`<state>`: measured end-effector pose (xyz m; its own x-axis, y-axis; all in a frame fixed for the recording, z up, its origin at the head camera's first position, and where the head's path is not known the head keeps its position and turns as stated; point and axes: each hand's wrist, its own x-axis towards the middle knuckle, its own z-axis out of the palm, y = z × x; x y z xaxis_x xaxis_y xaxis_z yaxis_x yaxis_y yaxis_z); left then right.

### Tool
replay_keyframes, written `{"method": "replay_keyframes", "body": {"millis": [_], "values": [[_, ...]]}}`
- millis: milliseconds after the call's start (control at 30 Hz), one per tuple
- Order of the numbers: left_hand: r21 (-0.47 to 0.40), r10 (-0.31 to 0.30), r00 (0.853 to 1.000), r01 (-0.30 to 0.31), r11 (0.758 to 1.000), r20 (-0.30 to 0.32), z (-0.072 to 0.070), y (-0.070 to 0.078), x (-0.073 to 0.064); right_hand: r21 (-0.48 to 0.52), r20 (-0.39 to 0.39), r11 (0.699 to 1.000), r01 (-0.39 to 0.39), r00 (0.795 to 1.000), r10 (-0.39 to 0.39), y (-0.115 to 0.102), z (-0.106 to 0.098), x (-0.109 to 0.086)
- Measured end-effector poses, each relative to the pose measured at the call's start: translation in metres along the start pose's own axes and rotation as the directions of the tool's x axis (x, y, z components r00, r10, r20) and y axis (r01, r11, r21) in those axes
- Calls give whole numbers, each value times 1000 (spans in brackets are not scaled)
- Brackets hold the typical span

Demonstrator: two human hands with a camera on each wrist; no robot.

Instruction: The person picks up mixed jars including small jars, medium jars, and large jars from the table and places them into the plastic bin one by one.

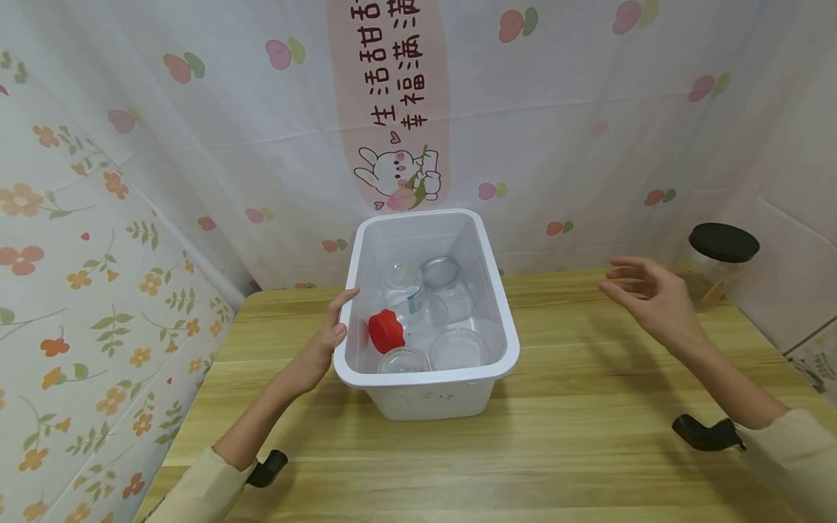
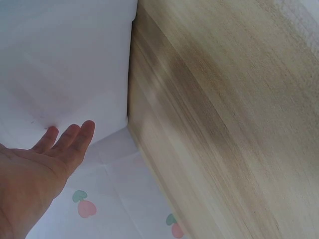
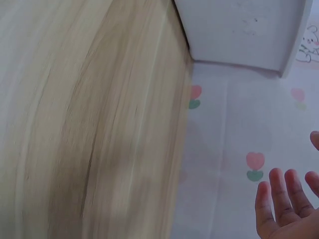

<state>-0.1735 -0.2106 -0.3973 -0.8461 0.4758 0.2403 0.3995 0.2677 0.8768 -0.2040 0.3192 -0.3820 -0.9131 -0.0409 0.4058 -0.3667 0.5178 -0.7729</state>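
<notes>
In the head view a white plastic tub (image 1: 428, 398) stands on the wooden table. Inside lie several clear containers and lids, among them a jar with a scalloped red lid (image 1: 386, 332). My left hand (image 1: 318, 354) touches the tub's left rim with thumb and forefinger; its other fingers (image 2: 75, 142) extend along the outer wall in the left wrist view. Raised over the table on the right, my right hand (image 1: 657, 301) holds nothing, its fingers loosely bent. Just beyond it is a clear jar with a black lid (image 1: 724, 242), partly covered by the hand.
The wooden table (image 1: 556, 436) ends at a patterned white curtain (image 1: 556, 145) behind the tub. Flowered cloth (image 1: 98, 327) hangs along the left side. Black wrist mounts (image 1: 709, 434) stick out below both sleeves.
</notes>
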Motion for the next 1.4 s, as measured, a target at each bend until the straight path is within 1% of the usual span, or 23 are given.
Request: {"method": "replay_keyframes", "body": {"millis": [167,433,633,1067,1200,1400], "values": [[-4,-2,1000,2,1000,-3,0,0,0,-22,-17,1000,-11,1000,11,7,-6,-1],[9,-5,1000,5,1000,2,0,0,0,-30,-13,999,-28,1000,27,16,-15,-7],[8,-3,1000,3,1000,2,0,1,0,-30,-37,999,-28,999,27,25,-23,-11],[-4,-4,1000,4,1000,5,0,0,0,-32,-100,997,-65,993,61,39,-41,-20],[-3,-4,1000,4,1000,9,0,0,-1,-26,-135,997,-75,988,71,41,-47,-22],[-16,-6,1000,6,1000,8,0,-1,-1,17,-230,995,-98,968,99,43,-55,-24]]}}
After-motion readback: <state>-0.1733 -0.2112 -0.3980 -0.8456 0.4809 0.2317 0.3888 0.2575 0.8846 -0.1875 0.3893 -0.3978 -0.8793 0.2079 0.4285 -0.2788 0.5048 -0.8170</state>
